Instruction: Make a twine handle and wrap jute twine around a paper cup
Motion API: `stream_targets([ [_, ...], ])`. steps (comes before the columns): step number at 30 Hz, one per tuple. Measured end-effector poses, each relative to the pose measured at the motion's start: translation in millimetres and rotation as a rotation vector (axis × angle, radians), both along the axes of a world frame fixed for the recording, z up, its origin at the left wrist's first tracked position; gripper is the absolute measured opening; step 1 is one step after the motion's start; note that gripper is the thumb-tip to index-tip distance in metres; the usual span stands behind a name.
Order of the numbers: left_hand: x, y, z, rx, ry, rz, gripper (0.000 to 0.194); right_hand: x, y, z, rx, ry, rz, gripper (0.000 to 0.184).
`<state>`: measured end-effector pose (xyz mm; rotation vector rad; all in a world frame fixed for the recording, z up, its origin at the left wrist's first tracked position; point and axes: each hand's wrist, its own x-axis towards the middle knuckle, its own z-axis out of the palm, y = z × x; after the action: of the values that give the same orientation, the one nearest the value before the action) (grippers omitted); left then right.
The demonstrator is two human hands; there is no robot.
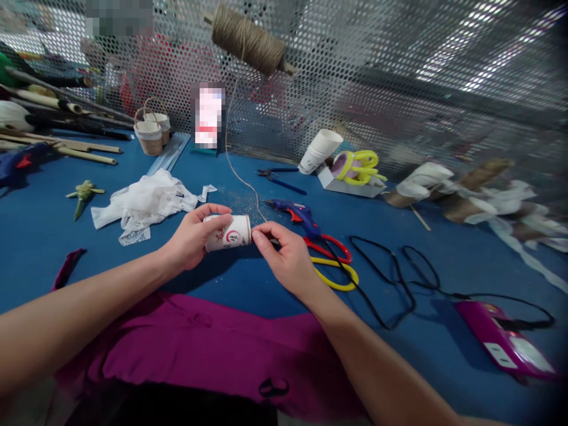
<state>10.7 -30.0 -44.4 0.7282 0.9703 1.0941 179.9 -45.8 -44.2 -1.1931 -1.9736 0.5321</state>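
Observation:
My left hand (pixel 195 234) is wrapped round a white paper cup (pixel 237 232) with red and black print, lying on its side in the air over the blue table. At the cup's rim on the right, my right hand (pixel 284 251) pinches the thin twine (pixel 251 188) between thumb and fingers. A brown band of twine shows along that rim. The twine runs up from there to a big spool (pixel 248 40) mounted on the mesh. Just beyond my right hand lies a blue glue gun (pixel 298 214) with a red trigger.
Red- and yellow-handled scissors (pixel 339 281) and a black cable lie right of my hand, leading towards a purple power strip (pixel 501 337). Pliers (pixel 286 178), stacked paper cups (pixel 320 151) and a white box (pixel 350 184) stand behind. White lace (pixel 148 201) and twine-wrapped baskets (pixel 148 136) are left.

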Motion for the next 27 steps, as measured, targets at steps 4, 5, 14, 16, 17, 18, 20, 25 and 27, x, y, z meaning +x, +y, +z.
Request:
stream_targets([
  [4, 0.7, -1.1, -0.2, 0.034, 0.001, -0.01, 0.02, -1.1, 1.0, -3.5, 0.042, -0.033, -0.003, 0.008],
  [5, 1.0, -1.5, -0.4, 0.046, 0.004, -0.011, 0.021, -1.2, 1.2, -4.4, 0.049, -0.038, 0.0, 0.008],
  [14, 0.7, -3.9, -5.0, 0.18, 0.053, -0.007, 0.023, -1.9, -0.4, -4.6, 0.109, -0.073, 0.0, 0.01],
  [16, 0.4, -3.7, -5.9, 0.192, 0.052, -0.015, 0.023, -1.8, -0.5, -3.9, 0.097, -0.065, -0.003, 0.01],
  [17, 0.2, -3.5, -6.0, 0.194, 0.049, -0.018, 0.024, -1.7, -0.4, -3.6, 0.087, -0.057, -0.006, 0.01],
  [18, 0.1, -3.3, -5.9, 0.194, 0.04, -0.023, 0.025, -1.4, -0.3, -3.2, 0.077, -0.046, -0.01, 0.01],
  [20, -0.3, -3.0, -5.1, 0.18, 0.014, -0.032, 0.028, -0.9, -0.1, -2.4, 0.061, -0.026, -0.015, 0.011],
  [25, -0.7, -2.9, -2.0, 0.079, -0.024, -0.045, 0.03, -0.2, 0.0, -2.2, 0.084, -0.035, -0.005, 0.009],
  [27, -0.5, -3.1, -1.3, 0.054, -0.031, -0.051, 0.029, -0.1, 0.1, -3.1, 0.105, -0.057, -0.005, 0.01],
])
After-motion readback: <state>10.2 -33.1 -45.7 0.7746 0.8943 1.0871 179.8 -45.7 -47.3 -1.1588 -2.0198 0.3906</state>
